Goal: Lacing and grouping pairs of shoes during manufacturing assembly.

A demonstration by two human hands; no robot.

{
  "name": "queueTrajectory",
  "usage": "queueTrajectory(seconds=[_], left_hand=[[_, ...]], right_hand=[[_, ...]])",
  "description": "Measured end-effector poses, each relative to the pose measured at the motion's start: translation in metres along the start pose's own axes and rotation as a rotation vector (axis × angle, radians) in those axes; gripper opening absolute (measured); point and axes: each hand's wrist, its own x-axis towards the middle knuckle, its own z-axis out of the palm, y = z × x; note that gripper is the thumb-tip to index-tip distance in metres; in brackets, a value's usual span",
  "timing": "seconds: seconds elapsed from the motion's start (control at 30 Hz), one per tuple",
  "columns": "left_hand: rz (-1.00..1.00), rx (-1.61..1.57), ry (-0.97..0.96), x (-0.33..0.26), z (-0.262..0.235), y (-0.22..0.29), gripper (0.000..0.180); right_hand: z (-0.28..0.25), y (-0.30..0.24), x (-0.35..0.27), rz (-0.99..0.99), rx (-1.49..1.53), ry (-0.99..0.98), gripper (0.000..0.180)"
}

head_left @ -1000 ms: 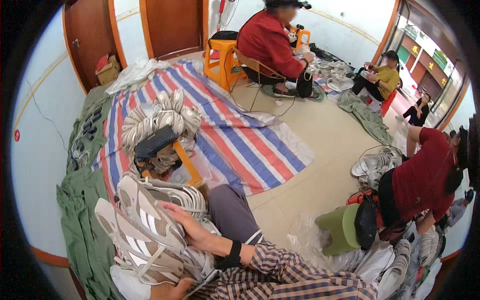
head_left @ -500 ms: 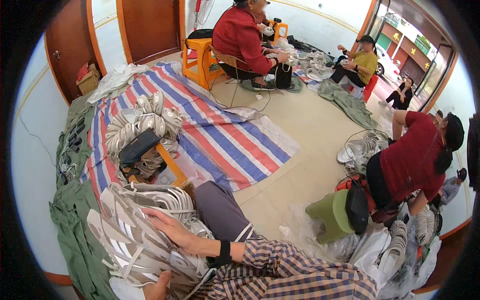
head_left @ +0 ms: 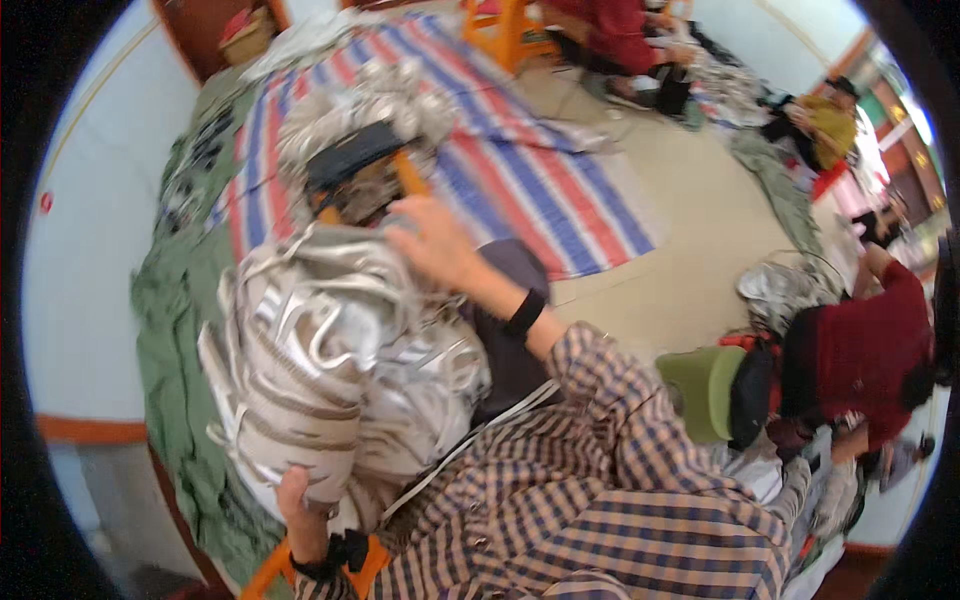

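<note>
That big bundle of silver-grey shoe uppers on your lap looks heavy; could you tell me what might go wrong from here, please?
1. The bundle of shoe uppers is bulky and loosely stacked. The left hand props only its lower edge and the right hand rests on top, so pieces might slide off.
2. It leans toward the green cloth on the floor, so fallen pieces could scatter there.
3. The second pile on the orange stool sits close ahead and might be knocked.

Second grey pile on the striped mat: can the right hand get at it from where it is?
Probably yes. The right hand is raised over the near stack of grey pieces, and the far pile lies just beyond it with nothing between, though the frame is blurred.
</note>
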Motion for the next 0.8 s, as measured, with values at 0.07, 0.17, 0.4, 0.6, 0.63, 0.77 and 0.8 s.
queueTrajectory(seconds=[0.07,0.17,0.4,0.6,0.63,0.77,0.8], left_hand=[[-0.321,-0.289,-0.018,-0.017,-0.009,0.005,0.031],[-0.443,-0.424,0.082,-0.015,-0.022,0.04,0.033],[-0.483,-0.605,0.253,-0.032,-0.003,0.071,0.029],[-0.342,-0.539,0.049,0.026,0.004,0.109,0.019],[-0.668,-0.942,0.047,0.047,-0.003,0.144,0.022],[-0.687,-1.064,0.163,0.046,0.011,0.112,0.043],[-0.691,-1.062,0.16,0.048,0.01,0.111,0.043]], right_hand=[[0.006,0.01,0.006,0.131,0.068,-0.164,0.052],[-0.002,-0.029,0.025,0.288,0.407,-0.403,0.072],[-0.027,-0.07,0.042,0.044,0.284,-0.783,0.076],[-0.038,-0.067,0.038,0.076,0.005,-0.894,0.079],[-0.031,-0.061,0.035,0.072,0.01,-0.891,0.079],[0.002,-0.032,0.023,0.126,-0.066,-0.763,0.073],[0.006,-0.034,0.023,0.141,-0.095,-0.761,0.072]])
